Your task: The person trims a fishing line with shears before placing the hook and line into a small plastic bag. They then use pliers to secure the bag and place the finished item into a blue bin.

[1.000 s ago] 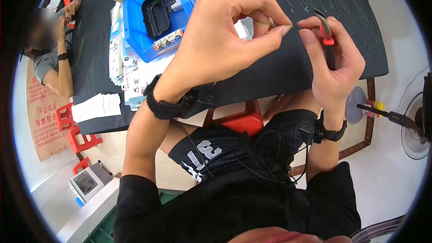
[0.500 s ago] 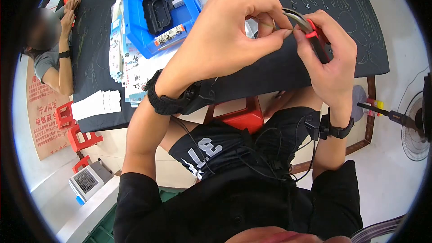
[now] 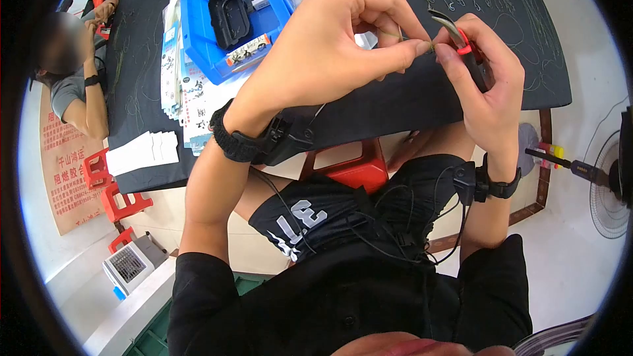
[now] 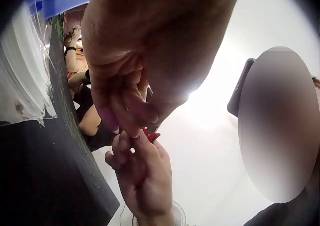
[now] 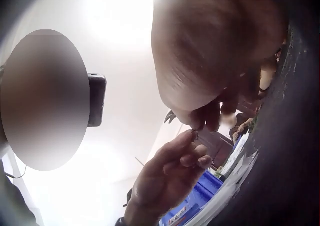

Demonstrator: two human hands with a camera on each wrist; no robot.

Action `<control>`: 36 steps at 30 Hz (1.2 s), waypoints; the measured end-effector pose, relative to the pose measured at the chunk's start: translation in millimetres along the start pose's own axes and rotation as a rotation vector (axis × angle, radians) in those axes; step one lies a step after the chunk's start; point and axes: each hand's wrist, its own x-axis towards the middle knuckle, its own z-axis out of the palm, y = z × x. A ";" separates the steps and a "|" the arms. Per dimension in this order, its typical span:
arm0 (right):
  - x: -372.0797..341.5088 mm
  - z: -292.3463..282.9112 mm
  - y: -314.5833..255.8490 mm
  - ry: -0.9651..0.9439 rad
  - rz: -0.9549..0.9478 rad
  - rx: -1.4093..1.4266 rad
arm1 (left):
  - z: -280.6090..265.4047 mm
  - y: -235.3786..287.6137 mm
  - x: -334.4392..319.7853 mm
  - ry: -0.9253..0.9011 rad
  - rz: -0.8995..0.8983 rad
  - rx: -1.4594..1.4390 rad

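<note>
In the head view my left hand (image 3: 336, 52) pinches a thin greenish line (image 3: 432, 46) between thumb and forefinger, above the dark table. My right hand (image 3: 491, 82) grips small pliers with red-and-black handles (image 3: 465, 50) in its palm, their curved metal jaws pointing up past the forefinger. Its thumb and forefinger tips come right up to the line's end beside the left fingertips. A bit of red handle (image 4: 151, 135) shows between the hands in the left wrist view. From the right wrist, the left thumb and forefinger meet the right fingertips, and the pinched end is too small to make out.
A blue bin (image 3: 198, 46) with a black case (image 3: 229, 18) stands behind the left hand, printed packets (image 3: 192, 108) beside it. Several thin lines with small hooks (image 3: 451, 6) lie on the black table (image 3: 389, 108). Another person (image 3: 82, 95) sits at the left.
My right hand moved left to the left fingertips, the pliers' jaws swinging toward them, then tilting back up and away. My left hand keeps its pinch nearly in place.
</note>
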 end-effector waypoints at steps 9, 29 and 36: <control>0.6 -4.8 -8.1 -0.027 -0.032 -0.066 | 2.0 -2.1 -0.4 0.003 -0.021 -0.003; 2.7 1.6 -7.5 -0.044 -0.163 -0.286 | 1.7 -1.8 -2.2 -0.019 -0.114 0.085; 1.2 2.5 -2.7 -0.039 -0.077 -0.209 | 1.3 0.1 -0.7 -0.032 -0.107 0.112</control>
